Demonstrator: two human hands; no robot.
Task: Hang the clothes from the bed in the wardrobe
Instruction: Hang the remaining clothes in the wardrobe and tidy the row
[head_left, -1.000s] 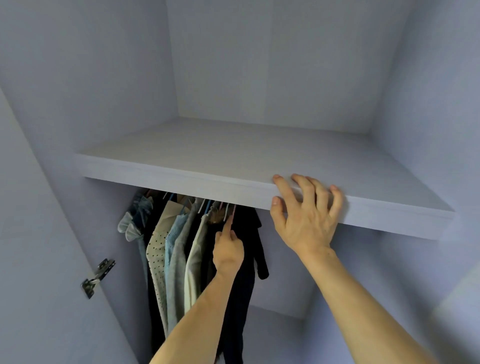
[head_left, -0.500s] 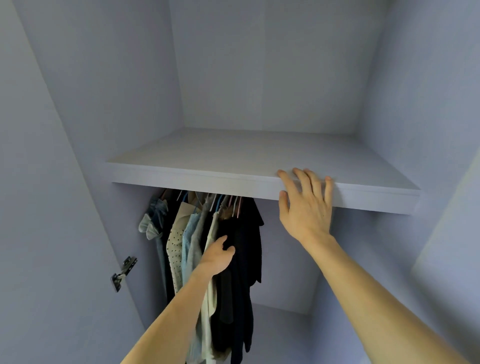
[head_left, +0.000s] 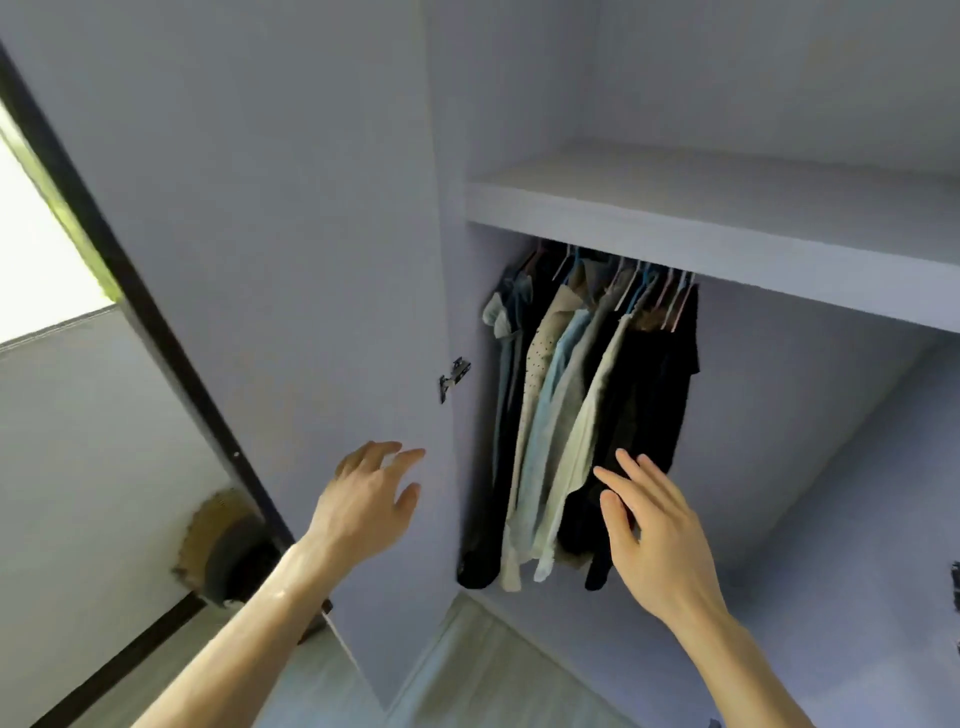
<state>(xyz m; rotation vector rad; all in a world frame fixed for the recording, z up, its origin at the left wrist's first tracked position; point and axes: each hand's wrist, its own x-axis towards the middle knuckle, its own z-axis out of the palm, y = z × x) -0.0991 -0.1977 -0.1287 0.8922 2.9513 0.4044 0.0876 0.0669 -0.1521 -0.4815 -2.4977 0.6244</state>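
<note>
While left hand hovers by door edge, right hand fronts clothes; fingers loose, empty

The wardrobe is showing pale lilac-grey on its walls, shelf and door. Among the clothes, a black garment is reading darkest, a cream shirt is carrying small dark dots, and the shirt beside it is showing light blue. The hangers are showing pink and blue, the hinge silver, the floor light wood grain
</note>
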